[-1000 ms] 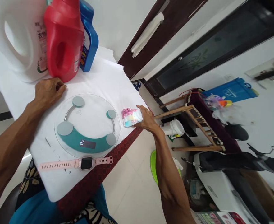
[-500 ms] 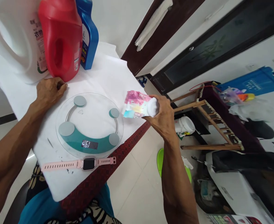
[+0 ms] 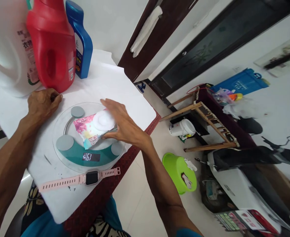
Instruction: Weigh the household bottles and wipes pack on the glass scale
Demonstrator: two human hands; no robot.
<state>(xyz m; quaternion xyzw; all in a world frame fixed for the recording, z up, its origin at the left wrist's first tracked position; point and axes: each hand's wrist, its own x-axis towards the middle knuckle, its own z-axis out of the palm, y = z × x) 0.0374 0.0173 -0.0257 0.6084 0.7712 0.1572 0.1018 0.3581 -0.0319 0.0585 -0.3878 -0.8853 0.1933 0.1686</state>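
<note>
A pink, white and blue printed pouch [image 3: 87, 129] with a round white end lies over the round glass bathroom scale [image 3: 69, 160]. My right hand [image 3: 125, 123] is around the pouch's white end, thumb on the near side, fingers spread and blurred on the far side. It looks open; whether the thumb still touches the pouch I cannot tell. My left hand [image 3: 41, 104] rests on the white tabletop left of the scale, by the red jug [image 3: 52, 49], fingers curled with nothing visible in them. A pink-strapped smartwatch [image 3: 91, 177] lies along the near side of the scale.
A white jug [image 3: 19, 59] and a blue bottle [image 3: 83, 46] stand beside the red jug at the back left. Beyond the table's red patterned edge, a green bucket [image 3: 177, 164], a white bucket [image 3: 184, 127] and a scooter [image 3: 233, 187] stand on the floor.
My right hand has brought the pouch leftward from beyond the scale's right edge to over the scale, and its fingers have spread. My left hand stays resting on the table.
</note>
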